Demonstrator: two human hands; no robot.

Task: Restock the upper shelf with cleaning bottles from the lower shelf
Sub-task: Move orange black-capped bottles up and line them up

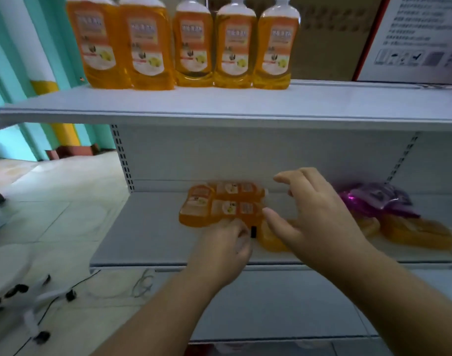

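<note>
Both hands reach into the lower shelf (148,242) for more orange bottles.

Head view: the left hand (223,249) curls its fingers onto the near edge of two orange bottles lying flat (221,205) side by side, likely to draw them forward; whether it truly grips cannot be told. The right hand (314,219) hovers spread wide, holding nothing, above another fallen orange bottle (270,238). Five upright orange bottles (191,44) already face outward on the upper shelf (245,104). Their labels are too blurred to read, as is the printing on the carton (420,34) beside them.
</note>
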